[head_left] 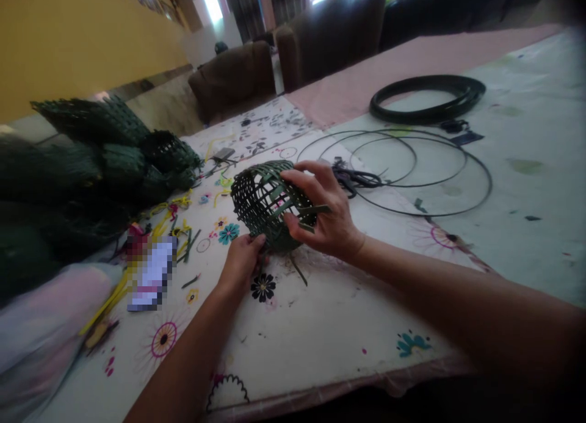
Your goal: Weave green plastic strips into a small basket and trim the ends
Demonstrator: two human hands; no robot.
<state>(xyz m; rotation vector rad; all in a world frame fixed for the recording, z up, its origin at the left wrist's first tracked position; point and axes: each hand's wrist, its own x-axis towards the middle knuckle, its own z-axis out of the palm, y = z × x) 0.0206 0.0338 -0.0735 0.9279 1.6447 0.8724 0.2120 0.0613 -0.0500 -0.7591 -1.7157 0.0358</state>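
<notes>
A small dark green woven basket [256, 197] lies tilted on its side above the flowered tablecloth, held between both hands. My left hand [241, 258] pinches its lower edge between thumb and fingers. On the other side, my right hand [327, 209] curls round the basket's right end, thumb below and fingers above. Loose strip ends [315, 209] stick out beside the right thumb and fingers. Another thin strip [299, 270] hangs from the underside. Black-handled scissors [359, 180] lie on the table just behind my right hand.
Thin wire-like hoops [489, 179] and a thick dark coil [428, 115] lie to the right. Dark green woven baskets [123, 160] are piled at the left, near yellow strips [107, 301], a plastic bag [50, 325] and a blurred-out packet [155, 276]. Chairs [233, 81] stand behind the table.
</notes>
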